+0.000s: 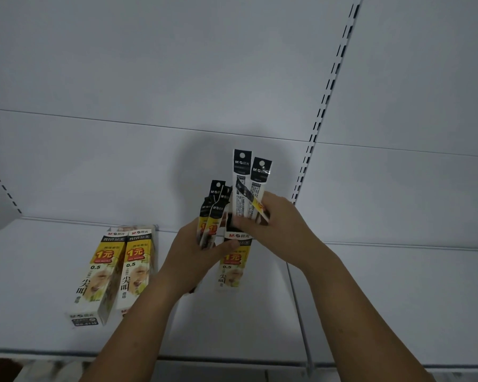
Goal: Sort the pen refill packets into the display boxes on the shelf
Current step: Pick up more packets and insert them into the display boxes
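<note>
Yellow box pair [102, 271], third box [233, 267] behind left hand [196, 252]

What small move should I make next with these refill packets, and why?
Probably lower the two packets pinched in your right hand into the display box just beneath; your left hand grips the other packets, and that box is the nearest.
</note>
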`<state>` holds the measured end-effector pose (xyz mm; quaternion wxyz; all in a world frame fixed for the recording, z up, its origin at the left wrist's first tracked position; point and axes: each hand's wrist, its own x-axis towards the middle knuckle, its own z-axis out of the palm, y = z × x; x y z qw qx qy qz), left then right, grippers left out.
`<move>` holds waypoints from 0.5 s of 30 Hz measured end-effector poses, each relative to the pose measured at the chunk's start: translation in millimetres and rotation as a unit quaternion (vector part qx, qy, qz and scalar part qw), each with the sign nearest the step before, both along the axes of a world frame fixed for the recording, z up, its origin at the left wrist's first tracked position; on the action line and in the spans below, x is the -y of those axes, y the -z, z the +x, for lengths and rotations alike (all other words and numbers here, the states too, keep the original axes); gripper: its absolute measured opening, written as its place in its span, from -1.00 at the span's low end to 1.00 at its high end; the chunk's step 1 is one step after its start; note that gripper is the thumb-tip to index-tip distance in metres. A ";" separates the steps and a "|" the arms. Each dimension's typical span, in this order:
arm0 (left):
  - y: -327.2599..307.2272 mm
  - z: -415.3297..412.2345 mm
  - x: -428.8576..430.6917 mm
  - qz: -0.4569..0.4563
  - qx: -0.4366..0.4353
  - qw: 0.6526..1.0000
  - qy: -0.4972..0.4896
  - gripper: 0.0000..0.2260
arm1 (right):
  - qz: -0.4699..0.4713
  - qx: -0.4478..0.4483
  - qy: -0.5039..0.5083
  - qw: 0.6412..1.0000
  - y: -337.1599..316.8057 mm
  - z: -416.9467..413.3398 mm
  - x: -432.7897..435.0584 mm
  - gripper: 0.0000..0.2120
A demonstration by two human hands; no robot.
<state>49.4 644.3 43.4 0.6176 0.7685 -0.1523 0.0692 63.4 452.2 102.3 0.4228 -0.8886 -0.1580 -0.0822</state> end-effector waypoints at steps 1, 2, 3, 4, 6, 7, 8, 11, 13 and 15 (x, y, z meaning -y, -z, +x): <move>-0.1 0.0 -0.1 0.000 0.000 1.000 0.000 -0.75 | 0.033 -0.001 -0.011 0.999 -3.0 -2.8 0.7 -0.74; 0.2 0.3 -0.5 -0.001 0.000 1.000 0.000 -0.75 | 0.070 0.008 -0.017 0.997 -6.7 -5.9 0.8 -0.77; 0.4 0.5 -0.8 0.000 0.000 1.000 0.000 -0.74 | 0.105 0.026 -0.015 0.994 -9.8 -7.8 0.5 -0.78; 0.6 0.6 -0.8 0.001 0.001 1.000 0.000 -0.74 | 0.134 0.047 -0.002 0.990 -12.6 -9.2 -0.3 -0.78; 0.9 0.4 0.0 0.005 0.003 1.000 0.005 -0.73 | 0.149 0.077 0.023 0.986 -16.4 -9.8 -3.6 -0.77; 0.8 0.1 0.4 0.005 0.004 1.000 0.007 -0.73 | 0.136 0.079 0.029 0.987 -17.7 -10.3 -5.6 -0.77; 0.7 -0.3 0.6 0.007 0.005 1.000 0.008 -0.74 | 0.118 0.071 0.029 0.990 -16.9 -9.3 -6.2 -0.81; 0.1 0.2 -0.9 0.003 0.004 1.000 0.004 -0.75 | 0.057 0.046 0.011 0.997 -12.7 -9.5 -2.0 -0.80; 0.2 1.1 -2.5 -0.001 0.000 1.000 -0.002 -0.74 | 0.030 0.030 -0.001 0.999 -11.8 -11.1 2.0 -0.77; -0.1 0.8 -3.1 0.003 -0.001 1.000 -0.004 -0.73 | 0.030 0.011 -0.016 0.999 -16.0 -14.6 2.9 -0.84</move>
